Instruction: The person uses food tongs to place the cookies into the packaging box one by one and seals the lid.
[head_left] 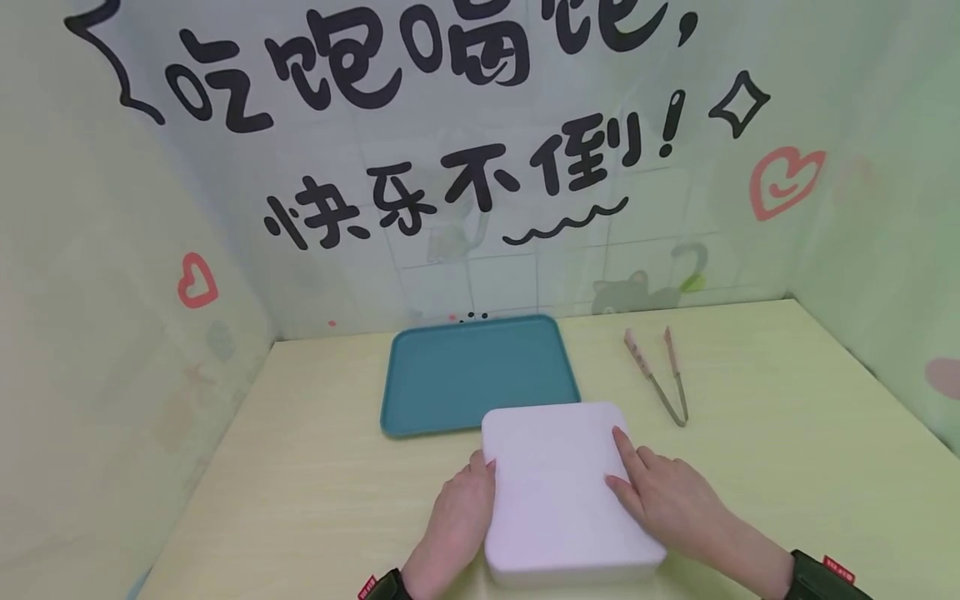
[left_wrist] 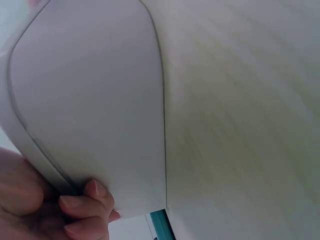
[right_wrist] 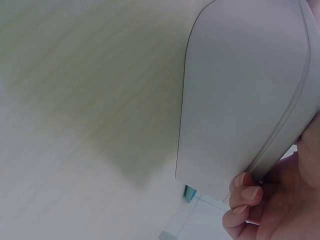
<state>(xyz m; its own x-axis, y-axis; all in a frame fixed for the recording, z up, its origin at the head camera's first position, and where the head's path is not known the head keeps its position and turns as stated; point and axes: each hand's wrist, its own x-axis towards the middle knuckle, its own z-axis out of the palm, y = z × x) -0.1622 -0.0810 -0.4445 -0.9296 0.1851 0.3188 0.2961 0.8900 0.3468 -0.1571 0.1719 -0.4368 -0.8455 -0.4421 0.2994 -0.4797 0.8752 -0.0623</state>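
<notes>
A white box [head_left: 566,492] with rounded corners and a lid on it stands on the table in the head view. Along its side, the seam beneath the lid [left_wrist: 31,135] shows in the left wrist view. My left hand [head_left: 467,507] grips the box's left side, its fingertips curled against the wall by the seam. On the opposite side, my right hand [head_left: 671,500] holds the lid edge, with thumb and index finger over the top. Its other fingers [right_wrist: 245,194] bend against the side wall in the right wrist view. What the box contains is hidden.
Behind the box lies a blue-green tray [head_left: 480,375], its near right corner covered by the box. Tongs [head_left: 667,387] with pinkish tips rest spread apart at the back right of the pale wooden table [head_left: 315,500]. Printed curtains [head_left: 450,283] enclose the back and sides.
</notes>
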